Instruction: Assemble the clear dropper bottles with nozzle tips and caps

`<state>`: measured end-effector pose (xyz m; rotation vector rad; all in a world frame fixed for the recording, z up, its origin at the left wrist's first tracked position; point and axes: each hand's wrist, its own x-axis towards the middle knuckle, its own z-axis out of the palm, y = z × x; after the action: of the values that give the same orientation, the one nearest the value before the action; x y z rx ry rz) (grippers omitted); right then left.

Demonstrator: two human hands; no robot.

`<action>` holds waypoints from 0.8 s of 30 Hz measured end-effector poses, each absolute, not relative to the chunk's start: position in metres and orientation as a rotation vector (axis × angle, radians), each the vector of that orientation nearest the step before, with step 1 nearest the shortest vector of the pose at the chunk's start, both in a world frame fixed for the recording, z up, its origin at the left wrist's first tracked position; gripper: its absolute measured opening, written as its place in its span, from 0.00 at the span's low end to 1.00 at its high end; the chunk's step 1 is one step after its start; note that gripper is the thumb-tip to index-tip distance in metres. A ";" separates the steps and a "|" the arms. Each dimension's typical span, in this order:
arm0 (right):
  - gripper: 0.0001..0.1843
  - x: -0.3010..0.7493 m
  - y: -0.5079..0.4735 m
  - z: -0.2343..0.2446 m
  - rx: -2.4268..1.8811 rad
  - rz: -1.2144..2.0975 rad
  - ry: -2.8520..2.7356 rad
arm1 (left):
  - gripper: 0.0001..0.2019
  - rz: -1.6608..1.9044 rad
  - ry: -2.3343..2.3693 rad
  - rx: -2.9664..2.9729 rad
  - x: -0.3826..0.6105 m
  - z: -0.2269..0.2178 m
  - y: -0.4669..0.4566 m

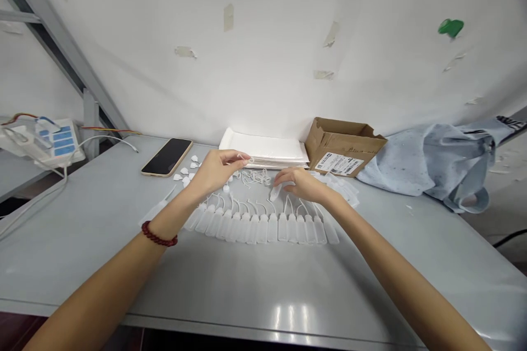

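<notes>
A row of several small translucent plastic bottles with looped strings lies across the grey table. My left hand, with a red bead bracelet on its wrist, hovers above the row's left part and pinches a small white cap or loop between thumb and fingers. My right hand rests just behind the row, fingers closed on one small translucent bottle. Loose white loops lie between the hands. Small white caps are scattered left of my left hand.
A black phone lies at the back left. A stack of white sheets and an open cardboard box stand against the wall. A light blue garment lies right. A device with blue buttons and wires sits far left.
</notes>
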<state>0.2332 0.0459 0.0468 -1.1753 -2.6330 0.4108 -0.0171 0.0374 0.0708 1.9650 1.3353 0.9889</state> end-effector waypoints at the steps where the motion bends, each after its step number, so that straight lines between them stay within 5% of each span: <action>1: 0.19 0.231 0.048 0.045 -1.169 0.411 -2.632 | 0.15 1.004 1.321 1.924 -0.022 0.074 0.038; 8: 0.18 0.229 0.046 0.042 -1.215 0.381 -2.522 | 0.14 1.092 1.335 1.717 -0.046 0.082 0.036; 15: 0.06 0.250 0.005 0.051 -1.396 0.232 -2.095 | 0.11 1.015 1.175 1.746 -0.012 0.067 0.017; 24: 0.11 0.217 -0.048 0.042 -1.198 0.066 -2.021 | 0.10 0.960 1.053 1.579 0.009 0.065 -0.009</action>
<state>0.2169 -0.0478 0.0425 -1.1980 -2.0210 0.0656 0.0087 -0.0092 0.0648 1.5791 1.0526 0.9602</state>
